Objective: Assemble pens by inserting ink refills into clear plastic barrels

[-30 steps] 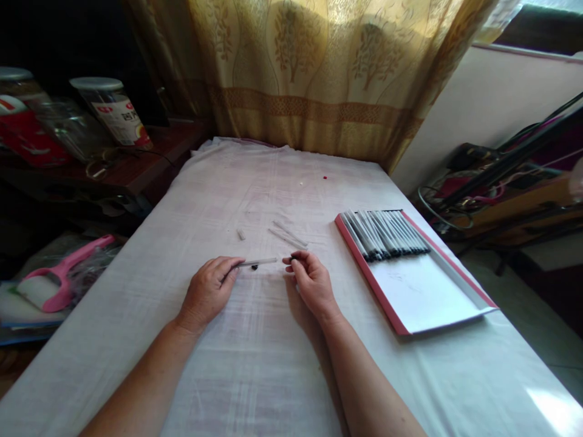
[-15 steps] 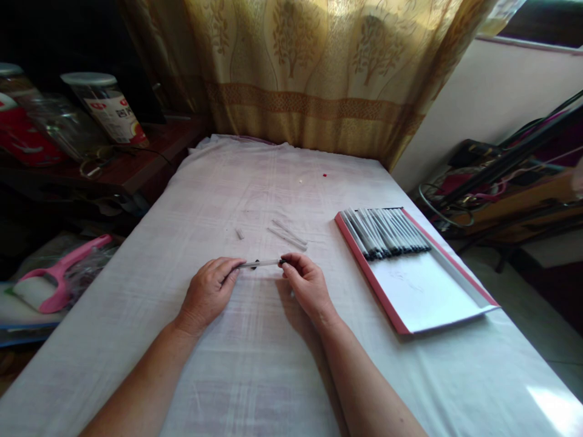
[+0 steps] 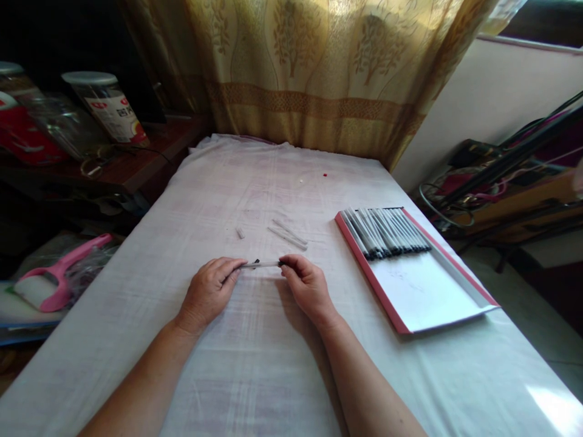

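Between my hands a slim clear pen (image 3: 264,264) with a dark end lies level, just above the cloth. My left hand (image 3: 213,287) is closed on its left end, thumb and fingers pinched together. The dark right end is pinched by my right hand (image 3: 304,284). A small black piece (image 3: 256,261) shows right behind the pen's middle. Beyond my hands, two thin clear tubes (image 3: 288,235) lie side by side on the cloth, with a short clear piece (image 3: 240,233) to their left.
At right, a shallow red-edged box (image 3: 432,297) holds a row of many clear pens with black ends (image 3: 387,232). A tiny red bit (image 3: 325,175) and a white bit (image 3: 301,181) lie farther back on the white cloth (image 3: 237,176). Jars (image 3: 113,112) stand on a side cabinet.
Both hands keep their grip on the pen and have barely moved. The pen seems slightly shifted or turned between the fingers.
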Demonstrator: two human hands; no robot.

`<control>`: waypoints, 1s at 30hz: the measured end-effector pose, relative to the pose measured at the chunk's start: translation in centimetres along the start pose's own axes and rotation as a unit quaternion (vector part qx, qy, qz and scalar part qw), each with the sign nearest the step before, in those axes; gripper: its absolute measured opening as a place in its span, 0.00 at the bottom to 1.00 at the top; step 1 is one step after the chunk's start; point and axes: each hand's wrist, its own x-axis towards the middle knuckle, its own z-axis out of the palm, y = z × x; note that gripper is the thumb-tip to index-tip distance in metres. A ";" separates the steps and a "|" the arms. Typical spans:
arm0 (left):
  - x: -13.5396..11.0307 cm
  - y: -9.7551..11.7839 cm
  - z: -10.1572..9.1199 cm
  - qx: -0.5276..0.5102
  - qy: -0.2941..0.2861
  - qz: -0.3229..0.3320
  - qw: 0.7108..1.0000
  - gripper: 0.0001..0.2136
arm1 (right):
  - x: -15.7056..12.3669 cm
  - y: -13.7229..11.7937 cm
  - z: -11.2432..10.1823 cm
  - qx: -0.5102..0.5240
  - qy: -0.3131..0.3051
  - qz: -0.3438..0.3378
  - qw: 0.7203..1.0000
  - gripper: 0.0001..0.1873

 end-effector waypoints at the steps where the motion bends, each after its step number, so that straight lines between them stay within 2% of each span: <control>1: 0.0 0.0 0.0 -0.002 -0.001 0.002 1.000 0.13 | 0.0 -0.1 -0.1 -0.015 -0.004 -0.008 1.000 0.09; 5: 0.1 0.2 -0.1 -0.022 -0.007 0.007 1.000 0.13 | 0.0 -0.6 -0.8 -0.110 -0.021 -0.031 0.993 0.10; 9: 0.1 0.4 -0.2 -0.034 -0.017 0.006 0.999 0.13 | 0.0 -1.2 -1.2 -0.218 -0.048 -0.032 0.974 0.18; 17: 0.1 0.4 -0.3 -0.027 -0.026 -0.009 0.999 0.13 | -0.1 -1.4 -1.3 -0.142 -0.045 -0.032 0.988 0.09; 20: 0.1 0.3 -0.3 -0.028 -0.022 -0.001 0.999 0.13 | -0.1 -1.3 -1.3 -0.170 -0.058 -0.022 0.983 0.13; 23: 0.1 0.4 -0.3 -0.030 -0.023 0.001 0.999 0.13 | -0.2 -1.2 -1.4 -0.184 -0.056 -0.029 0.981 0.12; 27: 0.2 0.5 -0.4 -0.030 -0.023 -0.007 0.999 0.13 | -0.3 -0.8 -1.6 -0.155 -0.054 -0.047 0.985 0.08; 30: 0.3 0.6 -0.6 -0.006 -0.024 -0.031 0.999 0.16 | -0.5 -0.5 -1.6 -0.114 -0.030 -0.035 0.992 0.08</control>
